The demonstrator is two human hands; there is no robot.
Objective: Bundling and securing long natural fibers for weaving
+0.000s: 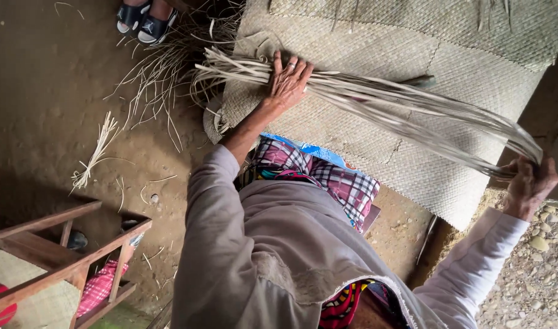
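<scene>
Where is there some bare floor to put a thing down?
The dirt floor is bare at far left, between the small strip bundle and the wooden chair. Another bare patch lies below the woven mat, beside the plaid cloth. It is crowded by the left hand, where loose strips scatter near the sandals.

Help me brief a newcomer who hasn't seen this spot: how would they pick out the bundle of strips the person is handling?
Find the big woven mat spread over the dirt floor. Across it lies a long bundle of pale dried strips, pressed down by the left hand and gripped by the right hand. Unlike the loose scraps nearby, it is gathered and stretched between both hands.
</scene>
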